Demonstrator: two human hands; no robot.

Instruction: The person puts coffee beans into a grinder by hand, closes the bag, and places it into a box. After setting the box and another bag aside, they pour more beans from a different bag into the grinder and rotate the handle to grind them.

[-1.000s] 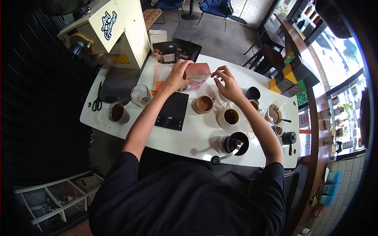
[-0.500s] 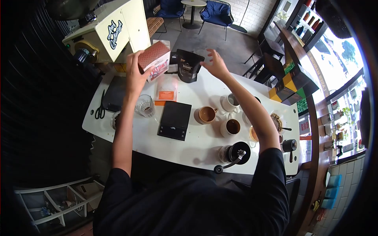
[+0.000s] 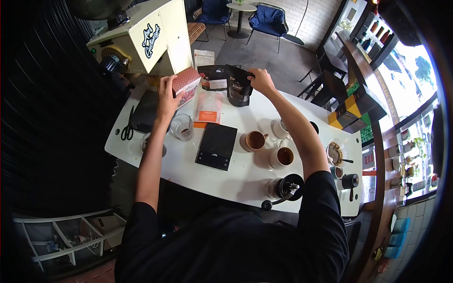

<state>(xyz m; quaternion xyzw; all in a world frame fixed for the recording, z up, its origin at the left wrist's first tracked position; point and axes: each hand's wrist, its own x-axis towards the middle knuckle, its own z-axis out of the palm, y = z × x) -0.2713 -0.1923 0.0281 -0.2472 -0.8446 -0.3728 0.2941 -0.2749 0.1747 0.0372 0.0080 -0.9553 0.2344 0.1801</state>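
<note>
Currently, left hand [image 3: 167, 100] clamped on red-topped box [image 3: 188, 84], top closed; right hand [image 3: 262, 81] pinching upper corner of black pouch [image 3: 239, 92], upright on desk [image 3: 245, 188], not lifted. Orange-labelled packet [image 3: 208, 107] between hands.

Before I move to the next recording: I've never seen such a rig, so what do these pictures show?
There is no robot: a person works with bare hands, and every picture comes from one camera worn on their head, looking forward and down. The left hand grips a red-patterned box; the right hand pinches the top of a black pouch. The white table also bears a flat black scale, a brown cup, a glass, scissors and a hand grinder.
</note>
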